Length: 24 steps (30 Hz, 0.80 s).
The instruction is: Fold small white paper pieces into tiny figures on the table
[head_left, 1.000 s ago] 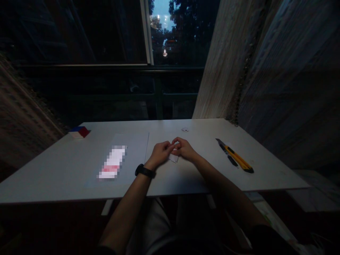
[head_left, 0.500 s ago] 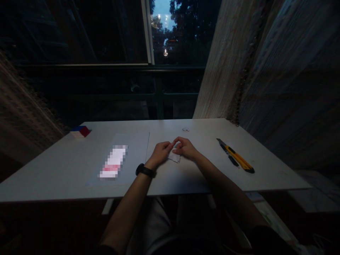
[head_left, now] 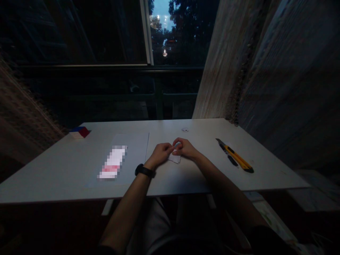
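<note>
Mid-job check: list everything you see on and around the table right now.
table: one, white, under everything
sheet: one, pale, flat, left of the hands
slip: one, white and red, on the sheet, blurred
cube: one, red, blue and white, far left corner
knife: one, yellow and black, right side
curtain: one, pale, behind the table
paper piece: one, white, pinched by both hands
watch: one, black, left wrist
left hand: on paper piece
right hand: on paper piece

surface: white table [head_left: 66, 170]; on it: paper sheet [head_left: 134, 148]; folded paper [head_left: 176, 159]; yellow cutter [head_left: 236, 156]; red-blue block [head_left: 79, 131]
</note>
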Motion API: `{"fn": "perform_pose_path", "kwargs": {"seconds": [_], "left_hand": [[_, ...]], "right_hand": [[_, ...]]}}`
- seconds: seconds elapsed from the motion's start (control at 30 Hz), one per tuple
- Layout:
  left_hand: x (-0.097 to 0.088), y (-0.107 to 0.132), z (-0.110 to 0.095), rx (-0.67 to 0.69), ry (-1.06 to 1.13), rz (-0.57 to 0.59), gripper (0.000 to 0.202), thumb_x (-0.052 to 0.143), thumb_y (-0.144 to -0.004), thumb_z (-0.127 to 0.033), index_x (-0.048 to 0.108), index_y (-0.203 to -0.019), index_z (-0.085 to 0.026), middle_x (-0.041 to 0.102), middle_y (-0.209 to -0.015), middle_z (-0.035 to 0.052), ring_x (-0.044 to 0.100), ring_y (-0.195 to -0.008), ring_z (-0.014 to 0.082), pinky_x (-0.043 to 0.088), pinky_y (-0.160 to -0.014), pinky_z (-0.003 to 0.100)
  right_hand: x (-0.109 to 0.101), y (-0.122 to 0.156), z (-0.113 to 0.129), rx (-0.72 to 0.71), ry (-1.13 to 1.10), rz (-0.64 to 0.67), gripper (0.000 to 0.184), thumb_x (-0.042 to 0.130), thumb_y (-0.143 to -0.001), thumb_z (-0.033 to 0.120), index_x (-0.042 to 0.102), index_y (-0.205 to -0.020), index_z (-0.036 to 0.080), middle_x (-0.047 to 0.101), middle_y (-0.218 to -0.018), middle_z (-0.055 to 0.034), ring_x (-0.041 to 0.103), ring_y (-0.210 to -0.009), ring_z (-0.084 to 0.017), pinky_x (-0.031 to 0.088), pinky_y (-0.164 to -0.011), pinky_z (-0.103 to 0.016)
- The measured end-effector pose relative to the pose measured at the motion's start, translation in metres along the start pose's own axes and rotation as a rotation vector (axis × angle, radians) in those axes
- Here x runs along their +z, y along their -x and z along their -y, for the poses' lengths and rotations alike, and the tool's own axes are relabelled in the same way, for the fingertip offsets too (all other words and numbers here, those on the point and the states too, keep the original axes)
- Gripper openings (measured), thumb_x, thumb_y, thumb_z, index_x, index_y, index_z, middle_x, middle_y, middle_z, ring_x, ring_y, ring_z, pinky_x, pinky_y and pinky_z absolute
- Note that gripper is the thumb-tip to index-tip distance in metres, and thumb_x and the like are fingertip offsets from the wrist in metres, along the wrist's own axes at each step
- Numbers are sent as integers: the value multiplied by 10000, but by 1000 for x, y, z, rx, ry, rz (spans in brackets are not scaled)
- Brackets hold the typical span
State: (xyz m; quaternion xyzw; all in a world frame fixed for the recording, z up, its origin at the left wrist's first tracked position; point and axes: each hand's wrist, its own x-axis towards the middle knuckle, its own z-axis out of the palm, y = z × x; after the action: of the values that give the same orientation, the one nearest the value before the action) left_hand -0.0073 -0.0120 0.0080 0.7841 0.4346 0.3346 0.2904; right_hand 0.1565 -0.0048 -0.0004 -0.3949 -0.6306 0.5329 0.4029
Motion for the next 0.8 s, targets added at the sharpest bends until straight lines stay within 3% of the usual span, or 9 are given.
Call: {"fn": "perform_pose_path", "kwargs": {"seconds": [0.2,0.53,0.8], "left_hand": [[0,-1,0,5,-57,11,298,446,-782,-356,563,-610,-142,480,-536,-24,412,-556,105,296,-537,232],[4,-1,0,13,18,33,351,415,-803,-409,568,-642,-138,502,-557,-18,432,-567,110,317,-538,232],[3,0,-1,33,-57,12,330,426,-800,-387,573,-639,-139,493,-553,-20,418,-555,103,296,-531,227]], "right_hand": [[0,-1,0,0,-54,-39,358,739,-448,216,506,-716,168,509,-422,100,417,-383,-53,329,-444,-189],[-7,-3,-1,57,-135,-12,352,709,-435,127,499,-713,174,504,-407,107,433,-379,-59,368,-470,-207],[-5,-2,0,21,-126,17,352,720,-469,170,523,-761,162,506,-427,102,406,-386,-46,315,-448,-184]]}}
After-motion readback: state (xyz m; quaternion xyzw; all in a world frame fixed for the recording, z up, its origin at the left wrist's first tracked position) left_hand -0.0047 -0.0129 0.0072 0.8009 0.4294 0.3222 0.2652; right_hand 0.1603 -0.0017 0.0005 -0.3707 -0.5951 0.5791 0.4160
